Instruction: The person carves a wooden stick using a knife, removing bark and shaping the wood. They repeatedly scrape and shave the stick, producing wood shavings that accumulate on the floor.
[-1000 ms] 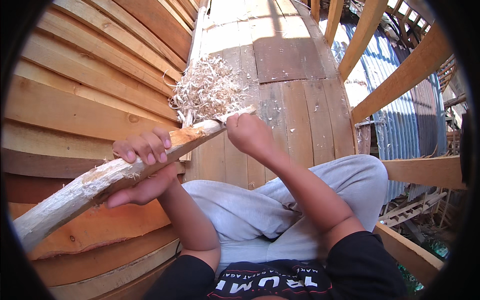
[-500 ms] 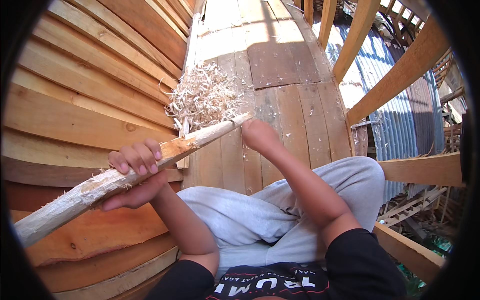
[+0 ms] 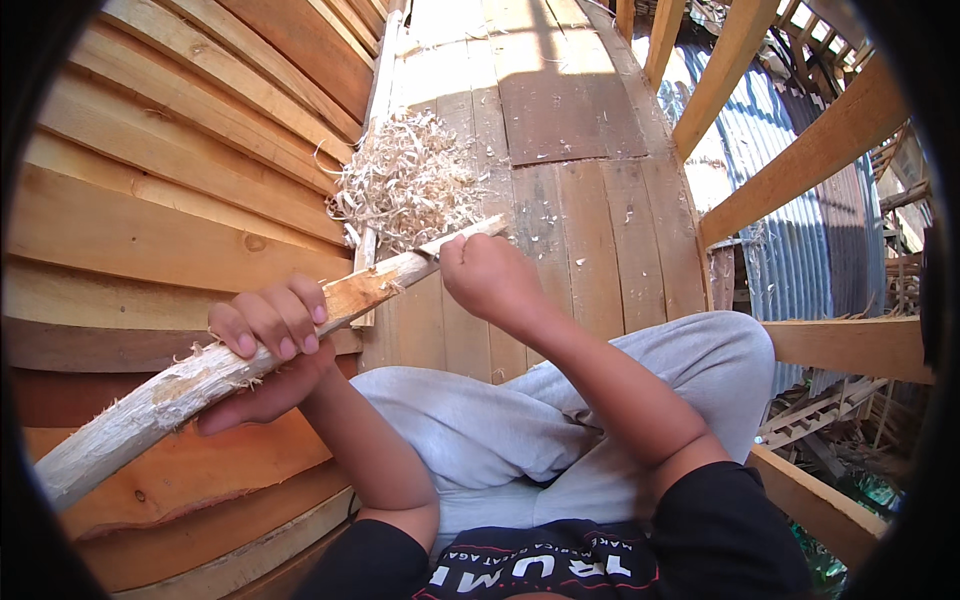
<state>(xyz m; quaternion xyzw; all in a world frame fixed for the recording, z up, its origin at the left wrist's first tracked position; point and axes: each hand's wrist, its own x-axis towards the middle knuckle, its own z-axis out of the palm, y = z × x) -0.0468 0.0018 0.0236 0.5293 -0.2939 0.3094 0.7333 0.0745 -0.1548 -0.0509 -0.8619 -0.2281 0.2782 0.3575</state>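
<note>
A long pale wooden pole [image 3: 365, 290], peeled and roughly whittled, slants from the lower left up to a thinner tip near the middle of the head view. My left hand [image 3: 268, 318] is wrapped round its thicker part, with fingers over the top and the thumb underneath. Close to the thin end, my right hand [image 3: 490, 275] is closed in a fist against the pole. A thin dark blade edge [image 3: 430, 252] shows beside that fist, apparently a knife; its handle is hidden in the fingers. Small curled slivers cling to the pole's surface.
A heap of pale wood shavings [image 3: 410, 180] lies on the plank floor [image 3: 590, 240] beyond the pole. Overlapping boards form a wall [image 3: 150, 215] on the left. Slanted wooden rails [image 3: 800, 160] stand at the right, before corrugated metal sheets [image 3: 790, 235]. My crossed legs [image 3: 450, 420] are below.
My right fist and the blade have slid along the pole from its tip toward my left hand. My left hand keeps its grip, and the pole has barely shifted.
</note>
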